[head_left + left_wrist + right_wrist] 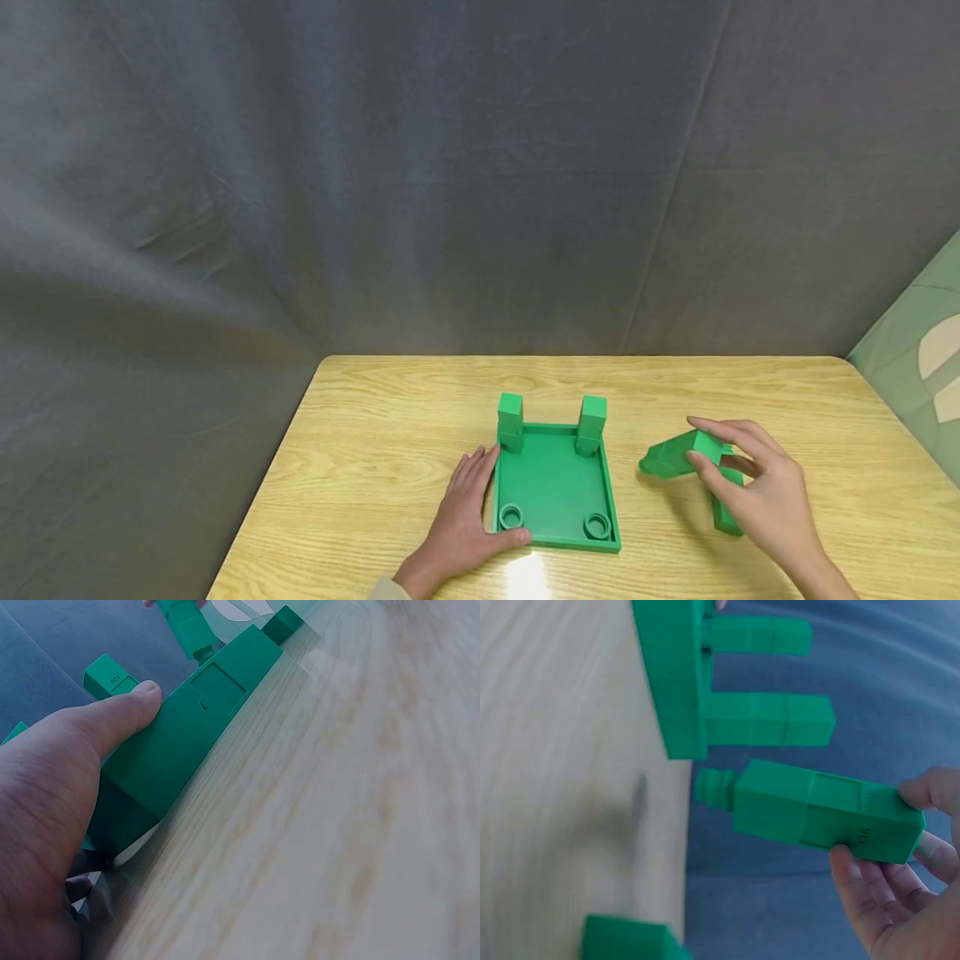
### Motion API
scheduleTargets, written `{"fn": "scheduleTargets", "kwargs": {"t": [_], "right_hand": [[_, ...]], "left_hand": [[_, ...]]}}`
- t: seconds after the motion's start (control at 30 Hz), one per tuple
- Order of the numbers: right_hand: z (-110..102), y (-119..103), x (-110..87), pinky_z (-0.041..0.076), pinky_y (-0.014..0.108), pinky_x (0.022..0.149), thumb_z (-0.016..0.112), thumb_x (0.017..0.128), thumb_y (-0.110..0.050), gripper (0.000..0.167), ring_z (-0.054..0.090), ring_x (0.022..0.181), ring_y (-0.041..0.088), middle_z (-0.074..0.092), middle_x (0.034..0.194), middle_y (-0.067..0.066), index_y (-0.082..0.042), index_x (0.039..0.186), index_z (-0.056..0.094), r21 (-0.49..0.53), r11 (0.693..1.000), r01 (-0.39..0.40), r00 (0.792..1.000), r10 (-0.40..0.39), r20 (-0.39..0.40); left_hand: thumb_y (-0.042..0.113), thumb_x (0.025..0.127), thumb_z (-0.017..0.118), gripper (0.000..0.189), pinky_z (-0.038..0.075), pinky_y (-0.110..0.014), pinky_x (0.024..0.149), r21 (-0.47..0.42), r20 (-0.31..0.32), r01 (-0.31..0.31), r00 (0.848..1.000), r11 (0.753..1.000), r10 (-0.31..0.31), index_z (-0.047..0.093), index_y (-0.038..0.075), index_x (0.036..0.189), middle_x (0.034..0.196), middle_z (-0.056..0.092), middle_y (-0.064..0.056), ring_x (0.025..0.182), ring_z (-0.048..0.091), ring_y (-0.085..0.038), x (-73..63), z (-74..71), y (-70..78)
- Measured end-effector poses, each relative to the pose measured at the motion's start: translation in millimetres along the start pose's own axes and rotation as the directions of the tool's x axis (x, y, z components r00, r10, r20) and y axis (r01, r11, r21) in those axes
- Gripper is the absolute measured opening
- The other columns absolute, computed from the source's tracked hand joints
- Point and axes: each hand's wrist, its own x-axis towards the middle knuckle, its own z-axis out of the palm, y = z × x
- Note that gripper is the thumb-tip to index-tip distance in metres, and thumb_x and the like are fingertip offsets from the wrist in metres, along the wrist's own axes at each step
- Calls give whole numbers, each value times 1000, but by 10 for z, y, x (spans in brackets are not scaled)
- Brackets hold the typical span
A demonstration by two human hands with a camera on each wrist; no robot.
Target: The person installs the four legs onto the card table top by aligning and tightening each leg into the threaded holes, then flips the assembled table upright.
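A green square tabletop (551, 492) lies upturned, its rim raised and a green leg standing at each far corner, a left leg (511, 417) and a right leg (592, 419). Its near corners have round sockets, the left one (512, 507) beside my thumb. My left hand (465, 521) grips the near left corner, thumb along the front wall, fingers along the left side. To the right, my right hand (768, 492) pinches the square end of a green table leg (810, 810) in the air. The leg's threaded peg (716, 789) points left toward the tabletop, apart from it.
Another green leg (726, 512) lies on the wooden table (360, 483) below my right hand, partly covered by it. Behind the table hangs a dark grey cloth (480, 183). A pale green patterned surface (918, 333) is at the far right.
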Motion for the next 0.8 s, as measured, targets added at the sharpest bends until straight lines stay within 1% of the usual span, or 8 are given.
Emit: {"fn": "scheduleTargets", "kwargs": {"t": [0.17,0.3,0.33,0.43,0.6,0.7,0.8], "right_hand": [[58,-188,30,55,5,84,87,82,19,50,65,104,-2,71,115,-9,-3,127,82,34,998,57,998,-57,17],[130,-322,50,55,5,86,87,82,19,52,65,105,0,72,115,-7,-6,127,82,58,993,98,994,-101,38],[154,-351,53,55,5,87,87,82,20,52,66,105,0,72,115,-6,-5,128,82,65,992,111,993,-113,42],[239,-412,56,55,6,89,87,81,21,54,66,107,0,72,114,-5,-6,128,82,87,985,146,986,-152,63],[417,-473,33,56,8,88,88,78,20,57,67,108,1,74,113,-2,-9,127,82,132,971,201,976,-211,61],[518,-511,11,57,10,87,89,78,18,58,68,107,2,75,112,-1,-10,128,82,159,963,219,970,-232,70],[598,-556,-5,58,12,85,90,79,16,57,68,106,3,74,113,-1,-10,129,82,181,959,219,967,-238,93]], "left_hand": [[70,88,84,121,13,-64,138,9,2,-3,1000,1000,3,21,22,180,182,28,-13,170,20,-39,4,3,-9],[69,88,84,121,14,-64,138,22,-2,-10,1000,1000,10,21,21,180,182,29,-14,169,21,-39,-1,4,-18],[69,88,84,121,14,-64,138,24,-2,-12,1000,1000,12,21,21,180,182,29,-14,169,21,-39,-2,3,-18],[68,88,84,121,15,-65,138,25,-5,-13,1000,1000,13,21,21,180,182,29,-14,170,21,-39,-5,-2,-16],[68,88,84,121,15,-65,137,25,-4,-11,1000,1000,12,20,22,180,182,28,-14,170,20,-39,-4,-3,-6],[68,88,84,121,15,-65,137,24,-3,-15,1000,1000,15,21,21,180,182,28,-14,170,20,-39,-6,-1,-3],[67,88,84,121,16,-65,137,27,-9,-23,1000,999,23,20,21,180,182,28,-14,170,21,-39,-7,2,-8]]}}
